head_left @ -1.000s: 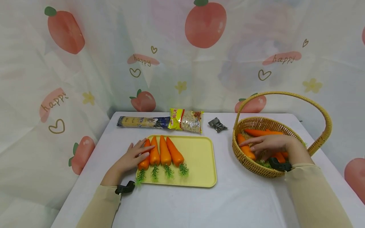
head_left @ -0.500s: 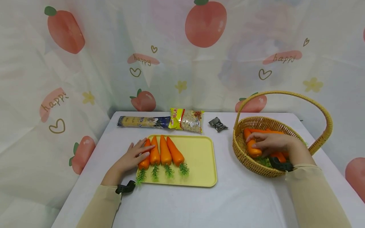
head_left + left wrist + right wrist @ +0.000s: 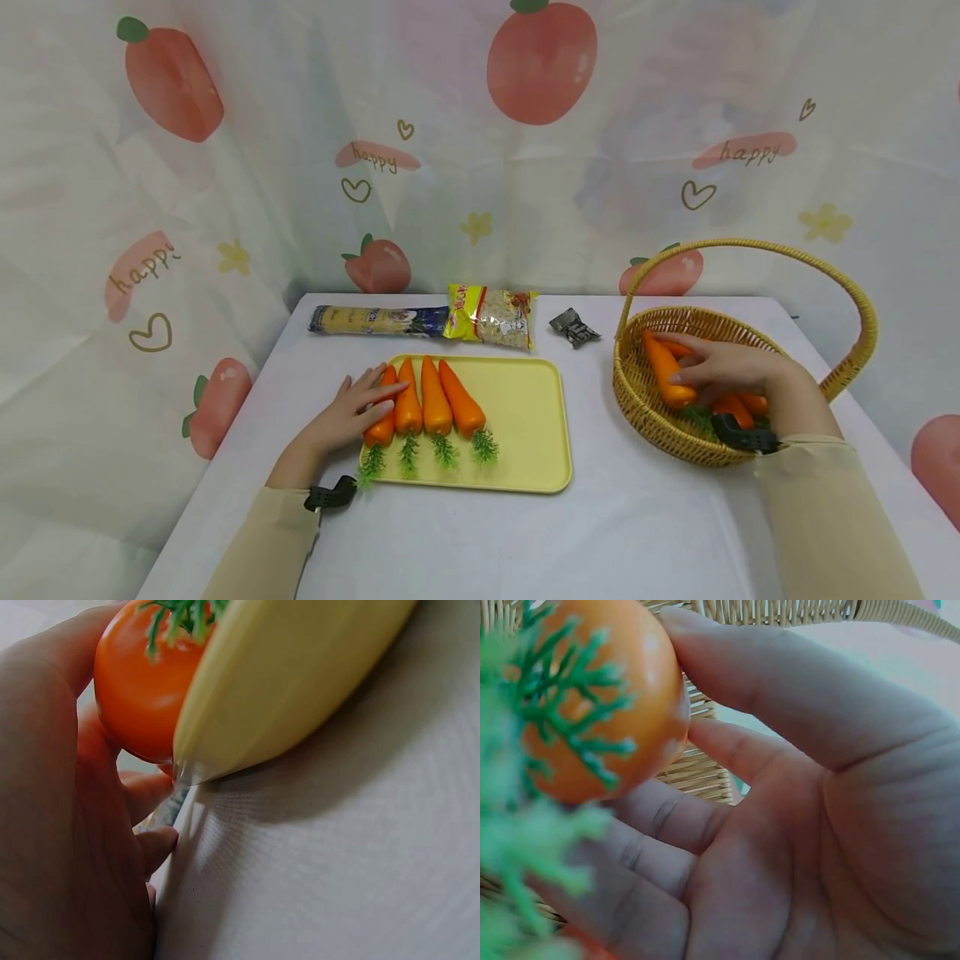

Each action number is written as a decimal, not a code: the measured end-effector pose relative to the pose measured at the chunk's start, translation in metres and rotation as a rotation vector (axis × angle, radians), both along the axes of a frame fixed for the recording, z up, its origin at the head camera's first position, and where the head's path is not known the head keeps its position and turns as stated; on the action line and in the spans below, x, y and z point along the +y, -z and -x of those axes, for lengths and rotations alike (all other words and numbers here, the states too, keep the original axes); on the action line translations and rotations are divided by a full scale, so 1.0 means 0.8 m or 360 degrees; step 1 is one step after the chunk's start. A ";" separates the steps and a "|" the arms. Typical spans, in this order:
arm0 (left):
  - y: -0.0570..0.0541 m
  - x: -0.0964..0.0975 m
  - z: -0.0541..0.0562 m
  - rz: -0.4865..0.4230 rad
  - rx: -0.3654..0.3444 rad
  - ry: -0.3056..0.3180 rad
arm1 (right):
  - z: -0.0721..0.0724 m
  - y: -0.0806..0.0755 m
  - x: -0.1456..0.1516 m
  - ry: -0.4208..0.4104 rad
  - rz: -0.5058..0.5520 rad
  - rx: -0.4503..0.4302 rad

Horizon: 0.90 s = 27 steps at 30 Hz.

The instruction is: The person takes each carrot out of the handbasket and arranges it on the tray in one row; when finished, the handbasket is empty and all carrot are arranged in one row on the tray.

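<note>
My right hand [image 3: 731, 368] reaches into the wicker basket [image 3: 637, 419] and pinches a toy carrot [image 3: 664, 372] between thumb and fingers. In the right wrist view the carrot's blunt orange end [image 3: 649, 667] and green leaves show against the fingers. More carrots lie under that hand, partly hidden. On the left, my left hand [image 3: 343, 423] rests over the leftmost carrot [image 3: 381, 425] on the yellow tray [image 3: 528, 425], fingers spread, one fingertip at the neighbouring carrot [image 3: 407, 412]. Several carrots lie side by side there, tips to the back, leaves to the front.
Behind the tray lie a long noodle packet [image 3: 375, 320] and a yellow and clear food bag [image 3: 498, 318]. A small dark crumpled packet [image 3: 575, 327] is between the bag and the basket. The basket's tall handle [image 3: 757, 244] arches over its bowl.
My right hand has taken hold of a carrot in the basket, shifting it to the right and tilting it. The left hand has stayed on the tray's carrots.
</note>
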<state>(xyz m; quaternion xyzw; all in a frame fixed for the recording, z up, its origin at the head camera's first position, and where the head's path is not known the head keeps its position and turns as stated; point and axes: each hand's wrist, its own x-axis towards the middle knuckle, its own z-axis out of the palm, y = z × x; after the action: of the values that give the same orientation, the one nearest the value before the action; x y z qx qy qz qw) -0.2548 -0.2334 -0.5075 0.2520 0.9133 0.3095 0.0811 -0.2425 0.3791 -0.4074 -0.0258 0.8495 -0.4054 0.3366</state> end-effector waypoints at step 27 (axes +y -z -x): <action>0.002 0.000 0.000 0.0004 0.0014 -0.0004 | -0.013 -0.042 -0.027 0.0221 0.0185 0.0363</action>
<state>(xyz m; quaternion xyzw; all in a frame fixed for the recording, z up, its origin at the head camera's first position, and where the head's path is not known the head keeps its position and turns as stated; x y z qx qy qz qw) -0.2548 -0.2331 -0.5088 0.2522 0.9144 0.3072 0.0769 -0.2323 0.3576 -0.3741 -0.0321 0.8571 -0.4707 0.2069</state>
